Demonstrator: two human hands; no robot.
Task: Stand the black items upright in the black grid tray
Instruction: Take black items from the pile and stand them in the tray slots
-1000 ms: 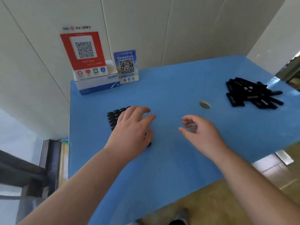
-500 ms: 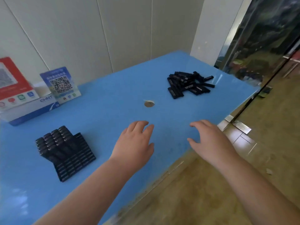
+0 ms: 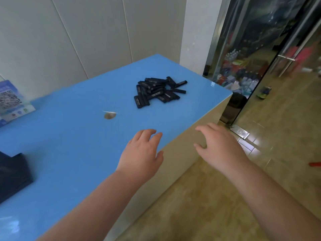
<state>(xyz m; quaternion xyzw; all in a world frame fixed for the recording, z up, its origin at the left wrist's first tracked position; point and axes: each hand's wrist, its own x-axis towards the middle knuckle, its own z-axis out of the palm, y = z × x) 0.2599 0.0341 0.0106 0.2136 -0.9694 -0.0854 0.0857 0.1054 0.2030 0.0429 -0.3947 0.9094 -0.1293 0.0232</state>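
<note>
the black grid tray [image 3: 12,176] is running off the left edge, blurring so i am not making out its cells. the qr sign [image 3: 12,101] at far left is also being cropped. white print on the piled black items [image 3: 159,92] is staying too small to read.

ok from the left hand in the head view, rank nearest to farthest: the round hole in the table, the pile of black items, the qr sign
1. Round hole, just beyond the left hand, slightly left.
2. Pile of black items, farther back, toward the table's right corner.
3. QR sign, far left edge, by the wall.
</note>
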